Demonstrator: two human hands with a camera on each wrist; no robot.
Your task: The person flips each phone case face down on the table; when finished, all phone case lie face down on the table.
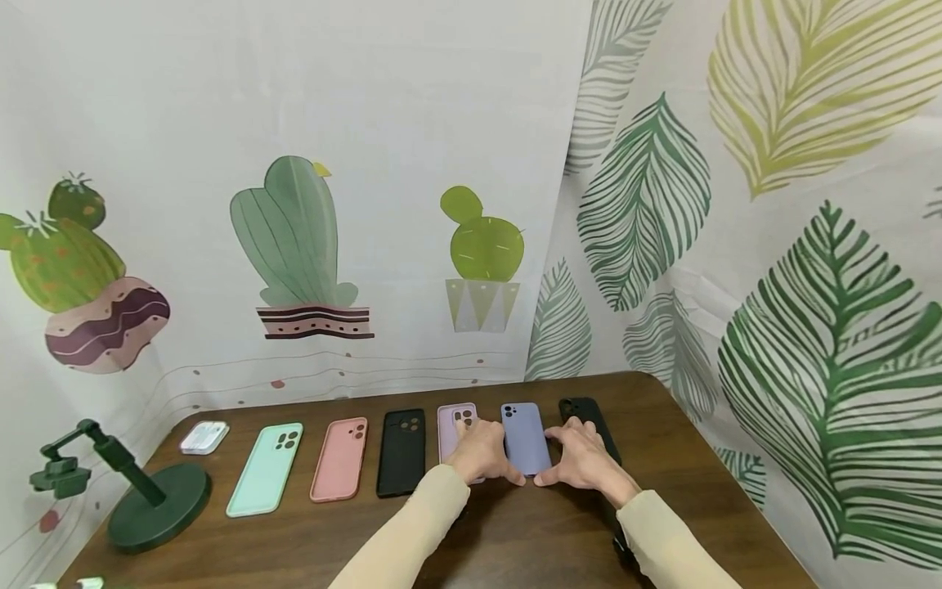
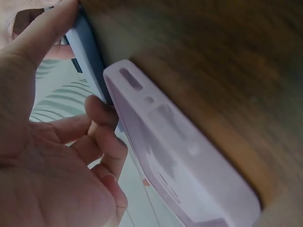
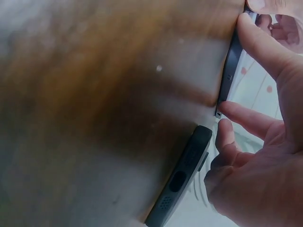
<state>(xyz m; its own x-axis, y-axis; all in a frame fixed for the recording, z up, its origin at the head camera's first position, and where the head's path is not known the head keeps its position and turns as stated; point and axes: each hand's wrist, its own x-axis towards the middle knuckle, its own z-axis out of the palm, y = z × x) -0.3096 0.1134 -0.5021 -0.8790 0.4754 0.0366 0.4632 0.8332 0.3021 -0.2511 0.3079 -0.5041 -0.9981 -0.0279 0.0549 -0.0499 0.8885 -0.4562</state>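
Note:
A blue-violet phone case [image 1: 526,438] lies flat on the table between both hands, camera cutouts at its far end. My left hand [image 1: 480,451] holds it at the left, thumb on the near edge and fingers along the side; a lilac phone case [image 1: 447,429] is partly hidden beneath that hand. From the other side my right hand [image 1: 584,460] grips it, thumb at the near edge and index finger on the right side. A black phone case [image 1: 599,425] lies just right of that hand, which partly covers it. In the left wrist view, the lilac case [image 2: 189,151] shows cutouts along its edge.
Leftward in the row lie another black phone case [image 1: 401,454], a pink case [image 1: 339,460] and a mint-green case [image 1: 265,470]. A small white box [image 1: 204,438] sits at the back left, near a dark green stand [image 1: 158,507]. Patterned cloth [image 1: 412,123] hangs behind the table.

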